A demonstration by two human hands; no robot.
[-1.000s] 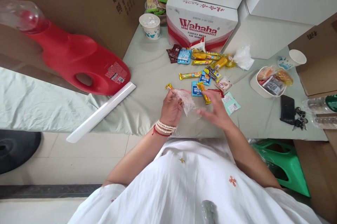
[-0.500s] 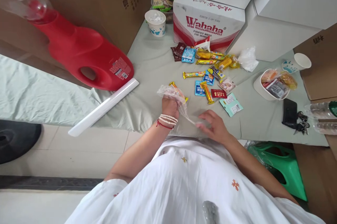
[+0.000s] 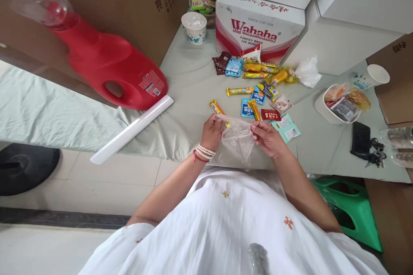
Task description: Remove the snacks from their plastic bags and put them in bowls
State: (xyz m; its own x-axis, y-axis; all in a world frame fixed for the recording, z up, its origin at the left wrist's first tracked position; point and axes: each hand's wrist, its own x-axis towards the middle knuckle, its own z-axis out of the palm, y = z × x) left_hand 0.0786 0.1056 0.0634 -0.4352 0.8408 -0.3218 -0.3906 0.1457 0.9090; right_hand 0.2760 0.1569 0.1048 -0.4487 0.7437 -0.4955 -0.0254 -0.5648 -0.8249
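A clear, thin plastic bag (image 3: 238, 139) hangs between my two hands, over the front of the cloth-covered table (image 3: 190, 128). My left hand (image 3: 212, 132) pinches its left upper edge, and my right hand (image 3: 268, 138) grips the right upper corner. Just behind the bag lies a yellow snack stick (image 3: 215, 106), its lower end partly covered by the film. Beyond my right hand are another yellow stick (image 3: 254, 109), a blue packet (image 3: 247, 108), a dark red packet (image 3: 270, 114) and a mint-green packet (image 3: 287, 128).
A big red jug (image 3: 119, 68) and a white strip (image 3: 132, 131) lie at the left. Behind the snacks stands a Wahaha water carton (image 3: 258, 25). On the right are a white tub of snacks (image 3: 325, 107), a tipped paper cup (image 3: 371, 77) and a black case with keys (image 3: 359, 139).
My right hand has moved up and taken hold of the bag's edge. The bag, earlier bunched around my left hand, now spreads out between both hands.
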